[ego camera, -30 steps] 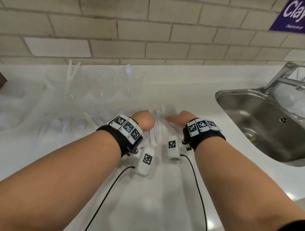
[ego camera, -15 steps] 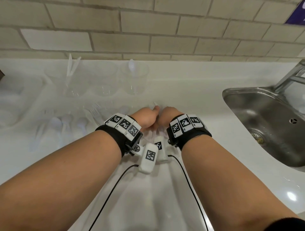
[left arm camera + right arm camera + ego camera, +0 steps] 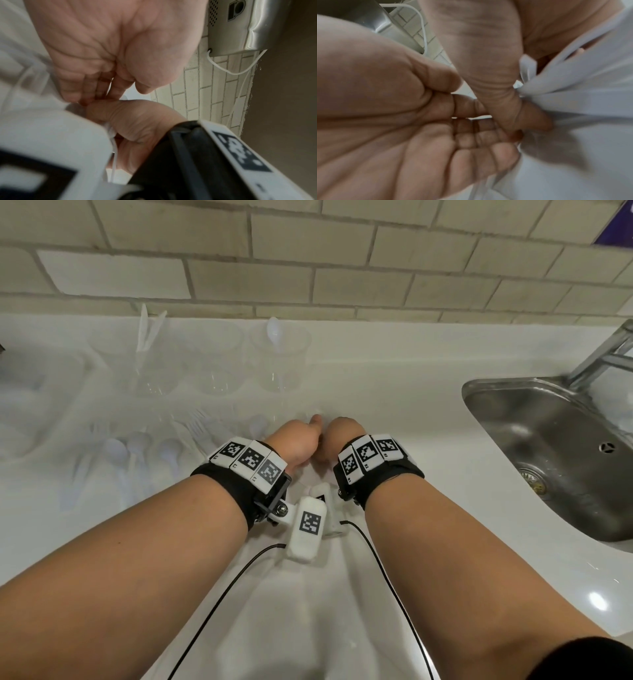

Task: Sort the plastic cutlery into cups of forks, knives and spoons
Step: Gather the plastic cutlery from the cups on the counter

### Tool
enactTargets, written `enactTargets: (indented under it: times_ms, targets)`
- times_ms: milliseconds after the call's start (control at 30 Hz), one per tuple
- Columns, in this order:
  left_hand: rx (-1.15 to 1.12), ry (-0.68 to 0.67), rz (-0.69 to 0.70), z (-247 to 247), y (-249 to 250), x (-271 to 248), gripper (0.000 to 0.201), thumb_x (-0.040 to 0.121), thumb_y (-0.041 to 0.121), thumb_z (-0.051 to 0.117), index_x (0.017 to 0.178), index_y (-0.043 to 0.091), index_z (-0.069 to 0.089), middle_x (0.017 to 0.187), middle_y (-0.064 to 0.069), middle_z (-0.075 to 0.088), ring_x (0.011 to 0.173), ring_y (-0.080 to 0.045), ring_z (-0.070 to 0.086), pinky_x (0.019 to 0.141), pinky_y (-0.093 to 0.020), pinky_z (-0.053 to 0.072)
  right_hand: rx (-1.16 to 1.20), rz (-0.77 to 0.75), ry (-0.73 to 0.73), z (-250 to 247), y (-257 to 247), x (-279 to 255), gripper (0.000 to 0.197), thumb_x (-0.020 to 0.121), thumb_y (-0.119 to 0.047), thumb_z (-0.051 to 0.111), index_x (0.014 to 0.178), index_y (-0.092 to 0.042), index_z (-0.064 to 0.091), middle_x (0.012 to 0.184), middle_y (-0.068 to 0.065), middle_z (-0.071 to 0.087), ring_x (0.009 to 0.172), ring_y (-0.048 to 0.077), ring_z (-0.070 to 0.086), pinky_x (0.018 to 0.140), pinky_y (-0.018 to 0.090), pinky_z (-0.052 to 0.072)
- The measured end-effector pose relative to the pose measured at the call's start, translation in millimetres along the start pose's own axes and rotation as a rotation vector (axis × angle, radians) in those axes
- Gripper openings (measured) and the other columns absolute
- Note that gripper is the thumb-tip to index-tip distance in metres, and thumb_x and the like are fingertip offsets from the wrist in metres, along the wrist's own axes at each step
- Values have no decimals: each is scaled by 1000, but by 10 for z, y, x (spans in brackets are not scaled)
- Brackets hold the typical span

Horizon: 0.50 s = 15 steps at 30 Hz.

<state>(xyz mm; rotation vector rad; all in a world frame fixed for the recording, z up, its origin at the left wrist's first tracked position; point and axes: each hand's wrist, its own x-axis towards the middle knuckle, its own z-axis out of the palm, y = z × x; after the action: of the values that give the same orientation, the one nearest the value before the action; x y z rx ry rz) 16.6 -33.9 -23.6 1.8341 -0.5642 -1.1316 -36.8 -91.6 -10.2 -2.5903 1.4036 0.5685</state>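
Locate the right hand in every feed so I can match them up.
Head: right hand at centre, its knuckles touching the left hand on its left.
Left wrist: lower centre, under the left palm, above its own black wrist strap.
Right wrist: fills the lower left, fingers curled towards the middle.
Shared landmark: the left hand, seen in all three, pinching the white cutlery.
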Motion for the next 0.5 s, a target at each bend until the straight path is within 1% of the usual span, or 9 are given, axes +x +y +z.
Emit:
enactTargets:
  times_ms: [67,133,167,233,267,333,367,433,500]
  targets:
    - [-69,4,-16,-5,25,-13,59,92,52,37,93,-1,63,87,-20,61,77,-28,53,74,-39,44,-6,-19,-13,-9,-32,7,18,81,-27,65,83,-11,60,67,4,48,64,21,50,64,31,42]
    - [-136,13,-47,-16,36,-24,53,98,45,36,98,-3,60,92,-19,61,82,-28,55,76,-39,45,-2,-34,-11,-5,-17,6,17,84,-25,64,92,-10,63,72,3,53,65,19,51,66,29,43]
    - [-161,36,-65,-28,30,-14,48,100,42,36,93,0,58,88,-17,59,83,-27,54,77,-38,45,2,-41,-6,7,-2,22,19,86,-23,62,98,-8,64,80,4,58,70,19,54,68,29,45]
    - [-196,83,-99,-45,6,9,39,102,36,35,78,8,47,79,-12,53,83,-26,52,76,-36,44,15,-41,4,17,17,30,25,88,-20,60,108,-5,62,105,7,64,93,22,63,78,30,49]
    - [-215,98,-108,-54,-3,12,37,102,34,35,74,11,42,77,-10,50,82,-26,51,75,-35,43,35,-23,13,18,18,34,28,89,-20,60,112,-5,61,114,8,63,103,23,63,83,30,49]
    - [-255,93,-109,-70,-8,2,35,103,32,35,73,13,39,74,-8,46,75,-24,49,67,-32,40,62,-3,10,2,20,29,34,90,-20,59,120,-4,57,124,11,60,113,25,60,89,31,48]
    - [-274,85,-110,-78,-2,-17,35,103,32,35,74,13,39,72,-7,45,70,-21,47,62,-30,38,60,-13,-4,-12,21,27,36,92,-20,58,123,-3,54,128,12,58,117,26,58,93,33,47]
    - [-297,59,-116,-84,0,-51,35,103,31,34,74,12,39,70,-5,42,63,-19,43,58,-27,34,79,-30,-51,-38,27,36,40,93,-18,56,129,-1,50,133,13,54,123,27,53,98,34,44]
    - [-303,35,-127,-90,-8,-73,34,103,33,34,77,12,43,72,-5,43,68,-20,46,59,-27,37,106,-31,-52,-40,27,22,40,93,-17,56,129,-1,50,133,13,53,123,27,53,98,34,44]
